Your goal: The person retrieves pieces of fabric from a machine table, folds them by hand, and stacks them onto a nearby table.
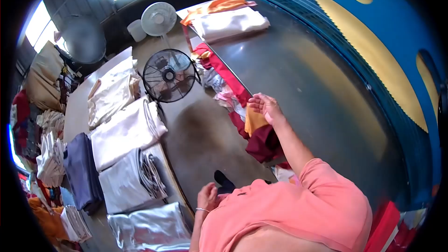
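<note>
My right hand (266, 107) reaches out over the edge of the grey metal table (298, 79), its fingers stretched out and holding nothing. Just below it, an orange-yellow cloth (255, 120) and dark maroon cloth (263, 144) hang or lie in a heap along the table's side. My left hand (207, 197), with a thin bracelet at the wrist, stays low near my body. Its fingers are loosely curled, and nothing shows in them. The folded grey fabric (128, 177) and the shiny silver fabric (149, 226) lie to its left.
A black floor fan (170, 75) stands between the tables, with a white fan (158, 18) behind. Folded white fabric (126, 133) and navy fabric (81, 172) lie on the left table. White folded cloth (231, 23) rests at the metal table's far end. A blue machine frame (396, 32) borders the right.
</note>
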Demonstrator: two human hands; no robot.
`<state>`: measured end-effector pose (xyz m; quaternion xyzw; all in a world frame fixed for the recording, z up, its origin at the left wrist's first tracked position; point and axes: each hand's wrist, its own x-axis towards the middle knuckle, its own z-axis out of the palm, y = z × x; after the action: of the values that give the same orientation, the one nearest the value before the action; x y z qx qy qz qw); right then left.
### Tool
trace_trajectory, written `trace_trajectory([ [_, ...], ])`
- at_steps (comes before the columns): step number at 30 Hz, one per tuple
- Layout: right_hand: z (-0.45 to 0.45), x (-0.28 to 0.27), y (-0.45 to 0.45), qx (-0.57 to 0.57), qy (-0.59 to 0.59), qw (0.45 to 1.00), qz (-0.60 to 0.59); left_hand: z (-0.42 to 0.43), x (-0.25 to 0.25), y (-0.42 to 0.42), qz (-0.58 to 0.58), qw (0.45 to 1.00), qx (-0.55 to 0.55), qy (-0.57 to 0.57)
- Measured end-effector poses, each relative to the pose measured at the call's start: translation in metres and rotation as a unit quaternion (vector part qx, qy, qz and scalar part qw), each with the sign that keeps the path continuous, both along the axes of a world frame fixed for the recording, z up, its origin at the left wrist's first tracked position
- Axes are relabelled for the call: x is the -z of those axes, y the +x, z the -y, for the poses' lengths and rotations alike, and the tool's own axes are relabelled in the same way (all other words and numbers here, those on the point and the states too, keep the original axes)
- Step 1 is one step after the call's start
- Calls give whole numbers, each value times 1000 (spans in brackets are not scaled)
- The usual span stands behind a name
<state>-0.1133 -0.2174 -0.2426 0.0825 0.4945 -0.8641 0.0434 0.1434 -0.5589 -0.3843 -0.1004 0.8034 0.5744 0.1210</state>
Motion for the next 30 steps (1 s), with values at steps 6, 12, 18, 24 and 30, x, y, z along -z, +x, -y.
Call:
trace_trajectory([
  [6, 15, 9, -150, 53, -62, 997, -7, 81, -33, -163, -91, 991, 23, -100],
  [12, 2, 47, -322, 101, -100, 990, -10, 74, -56, -235, -93, 981, -20, -169],
  [18, -43, 114, -521, 93, -146, 983, 67, 32, -49, -245, 173, 957, 30, -233],
  [24, -80, 123, -603, 104, -123, 986, 34, 10, -64, -281, 257, 946, -77, -182],
  [30, -85, 101, -628, 144, 41, 988, 37, 17, -70, -329, 232, 956, -60, -170],
])
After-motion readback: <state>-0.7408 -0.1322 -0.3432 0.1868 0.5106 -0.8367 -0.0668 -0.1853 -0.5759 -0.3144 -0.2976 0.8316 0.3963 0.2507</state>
